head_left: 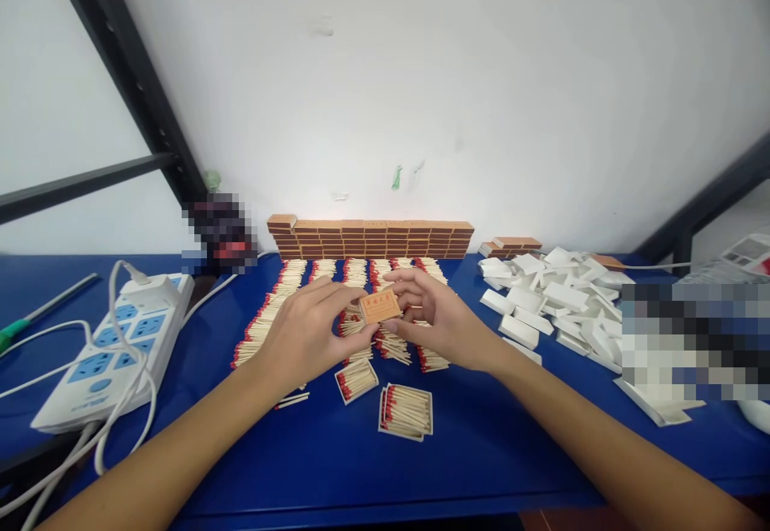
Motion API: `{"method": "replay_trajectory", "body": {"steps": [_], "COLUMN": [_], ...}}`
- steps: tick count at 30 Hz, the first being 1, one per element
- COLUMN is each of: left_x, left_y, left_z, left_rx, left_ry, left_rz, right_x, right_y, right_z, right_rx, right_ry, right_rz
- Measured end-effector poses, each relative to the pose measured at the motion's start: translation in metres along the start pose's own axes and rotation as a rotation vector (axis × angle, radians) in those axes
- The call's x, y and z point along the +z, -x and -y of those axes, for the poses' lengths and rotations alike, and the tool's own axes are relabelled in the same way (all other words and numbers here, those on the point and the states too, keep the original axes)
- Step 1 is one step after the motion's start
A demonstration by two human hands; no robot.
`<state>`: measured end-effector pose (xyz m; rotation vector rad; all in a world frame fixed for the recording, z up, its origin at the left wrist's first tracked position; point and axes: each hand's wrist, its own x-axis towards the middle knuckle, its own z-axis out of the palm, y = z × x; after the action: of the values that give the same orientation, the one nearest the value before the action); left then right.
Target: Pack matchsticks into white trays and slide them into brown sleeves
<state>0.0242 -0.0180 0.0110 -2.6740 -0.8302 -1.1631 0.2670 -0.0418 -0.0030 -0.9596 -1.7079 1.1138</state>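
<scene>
Between my two hands is an orange matchbox [379, 306] with dark lettering on its top. My left hand [313, 318] grips its left end with thumb and fingers, and my right hand [430, 314] closes on its right end. Behind and below them lie rows of red-tipped matches [273, 314], partly covered by my hands. Nearer to me, a white tray filled with matches [356, 380] rests on the blue table. Beside it, more filled trays [407, 411] overlap, one on top of another.
Closed matchboxes [373, 236] form a long stack against the wall, with a few more boxes [511, 246] to its right. White empty trays [557, 298] are heaped at right. A power strip [114, 354] with tangled white cables lies at left on the blue table [289, 475].
</scene>
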Motion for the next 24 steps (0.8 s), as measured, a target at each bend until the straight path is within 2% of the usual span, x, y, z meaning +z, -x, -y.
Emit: {"method": "replay_trajectory", "body": {"steps": [3,6,10,13,16,20,22,24], "left_x": [0.000,0.001,0.003,0.004,0.002,-0.011,-0.021,-0.030], "left_y": [0.000,0.001,0.002,0.004,0.004,-0.005,-0.016,-0.032], "left_z": [0.001,0.000,0.001,0.005,0.012,0.037,0.059,0.086], "left_rx": [-0.053,-0.042,-0.002,0.027,0.014,-0.084,-0.143,-0.137], "left_ry": [-0.010,0.006,0.012,-0.014,-0.060,-0.084,-0.101,-0.165], "left_rz": [-0.080,-0.091,-0.028,0.061,0.085,0.121,0.117,0.121], "right_x": [0.000,0.002,0.006,0.007,0.002,-0.015,-0.024,-0.030], "right_y": [-0.001,-0.001,-0.001,-0.002,-0.004,-0.008,-0.010,-0.011], "right_z": [0.004,0.008,0.009,0.007,0.004,-0.003,-0.007,-0.011], "right_rx": [0.051,0.085,0.136,0.174,0.174,0.129,0.087,0.055], "right_ry": [-0.051,-0.045,-0.043,-0.003,-0.009,0.041,0.090,0.119], "right_rz": [-0.060,-0.026,-0.027,-0.089,-0.163,-0.349,-0.412,-0.438]}}
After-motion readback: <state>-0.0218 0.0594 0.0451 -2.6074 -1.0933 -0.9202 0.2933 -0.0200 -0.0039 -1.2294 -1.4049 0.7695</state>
